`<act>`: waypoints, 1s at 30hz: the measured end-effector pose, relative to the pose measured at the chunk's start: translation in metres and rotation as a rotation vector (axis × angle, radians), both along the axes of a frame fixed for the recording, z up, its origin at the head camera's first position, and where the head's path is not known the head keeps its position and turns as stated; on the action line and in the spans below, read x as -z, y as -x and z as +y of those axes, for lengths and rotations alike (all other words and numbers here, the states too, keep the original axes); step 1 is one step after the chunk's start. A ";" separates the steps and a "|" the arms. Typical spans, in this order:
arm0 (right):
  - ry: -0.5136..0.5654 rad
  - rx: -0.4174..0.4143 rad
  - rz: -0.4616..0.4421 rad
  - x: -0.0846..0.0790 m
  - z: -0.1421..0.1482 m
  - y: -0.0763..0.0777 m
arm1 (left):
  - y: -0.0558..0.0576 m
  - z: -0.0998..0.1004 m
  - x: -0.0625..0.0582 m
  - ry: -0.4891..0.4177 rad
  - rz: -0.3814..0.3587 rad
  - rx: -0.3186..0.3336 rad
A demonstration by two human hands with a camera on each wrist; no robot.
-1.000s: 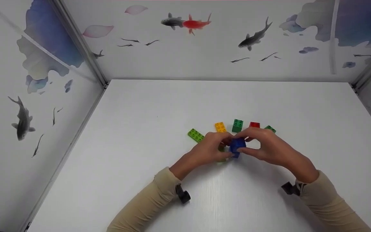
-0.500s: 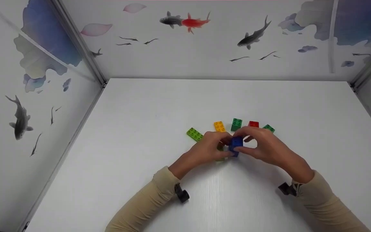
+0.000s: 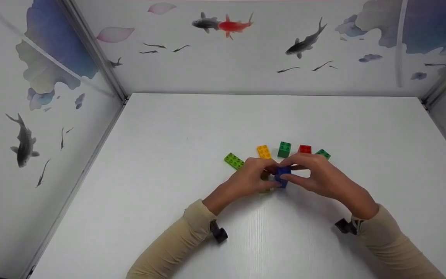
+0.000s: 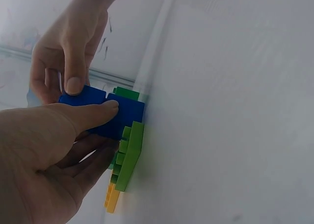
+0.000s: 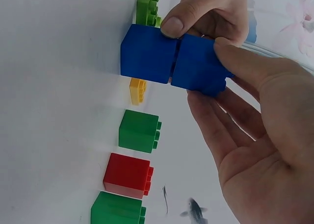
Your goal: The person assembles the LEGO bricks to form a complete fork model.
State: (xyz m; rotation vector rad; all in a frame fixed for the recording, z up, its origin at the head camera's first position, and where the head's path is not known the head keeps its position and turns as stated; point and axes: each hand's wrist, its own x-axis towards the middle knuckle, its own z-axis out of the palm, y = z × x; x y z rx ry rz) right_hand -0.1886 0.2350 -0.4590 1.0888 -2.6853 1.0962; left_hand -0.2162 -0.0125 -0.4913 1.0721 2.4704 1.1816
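Two blue building bricks stand one on top of the other in front of me. My left hand (image 3: 251, 177) grips the lower blue brick (image 5: 147, 55), thumb on its near side. With thumb and fingers, my right hand (image 3: 318, 172) holds the upper blue brick (image 5: 200, 63). A narrow, slightly uneven gap shows between the two bricks in the right wrist view. Just left of them, a light green brick (image 4: 130, 158) lies flat on the table, mostly hidden under my left hand in the head view.
Behind my hands, an arc of bricks lies on the white table (image 3: 168, 155): a light green one (image 3: 234, 161), a yellow one (image 3: 264, 151), a green one (image 3: 284, 149), a red one (image 5: 126, 176) and another green one (image 5: 117, 209). Fish-patterned walls (image 3: 246, 77) border the table.
The upper blue brick has shifted slightly left and tipped into line above the lower one, with my right hand moving along. My left hand stays nearly still.
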 end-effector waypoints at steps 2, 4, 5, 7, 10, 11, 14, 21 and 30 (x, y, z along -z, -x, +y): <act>0.000 -0.006 -0.006 0.000 0.002 0.001 | 0.000 0.000 0.000 0.008 -0.007 -0.005; -0.001 -0.011 -0.017 0.000 0.003 0.001 | 0.000 0.000 -0.001 0.015 -0.012 -0.010; -0.003 -0.012 -0.021 0.000 0.003 0.002 | 0.000 0.000 -0.001 0.016 -0.017 -0.012; -0.002 -0.006 -0.032 -0.001 0.003 0.002 | -0.001 0.000 -0.001 0.017 -0.022 -0.016; 0.006 0.010 -0.048 -0.002 0.002 0.002 | -0.001 0.000 -0.001 0.016 -0.009 -0.018; 0.009 0.016 -0.050 -0.002 0.002 0.001 | -0.001 0.000 -0.001 0.016 -0.004 -0.019; 0.011 0.028 -0.048 -0.003 0.000 0.000 | -0.002 0.000 -0.001 0.017 0.002 -0.021; -0.009 0.037 -0.034 -0.003 -0.003 -0.002 | -0.003 0.000 0.000 0.034 -0.021 -0.030; 0.005 0.037 -0.049 0.000 0.001 0.001 | -0.001 0.000 0.000 0.023 -0.026 -0.019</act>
